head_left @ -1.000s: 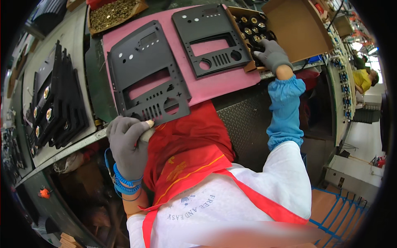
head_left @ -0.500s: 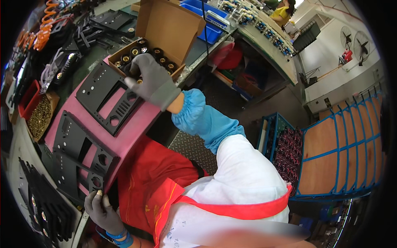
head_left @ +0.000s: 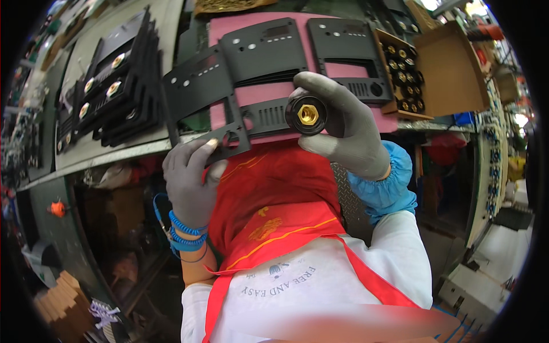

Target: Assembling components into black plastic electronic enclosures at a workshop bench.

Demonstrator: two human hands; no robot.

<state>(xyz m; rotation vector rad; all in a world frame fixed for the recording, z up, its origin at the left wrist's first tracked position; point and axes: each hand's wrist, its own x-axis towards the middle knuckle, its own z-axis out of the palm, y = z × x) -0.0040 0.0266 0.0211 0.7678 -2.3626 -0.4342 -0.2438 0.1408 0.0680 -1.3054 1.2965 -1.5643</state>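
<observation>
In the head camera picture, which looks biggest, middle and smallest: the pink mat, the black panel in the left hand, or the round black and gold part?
1. Pink mat, partly covered by panels.
2. Black panel held by the left hand.
3. Round black and gold part in the right hand, smallest though held nearer the camera.

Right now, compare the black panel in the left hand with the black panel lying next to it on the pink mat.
The held panel is lifted and tilted, pinched at its lower corner by the left hand; the mat panel lies flat on the pink mat. The held one hangs past the mat's edge; the other rests fully on it. Both are black with matching holes and slots.
</observation>
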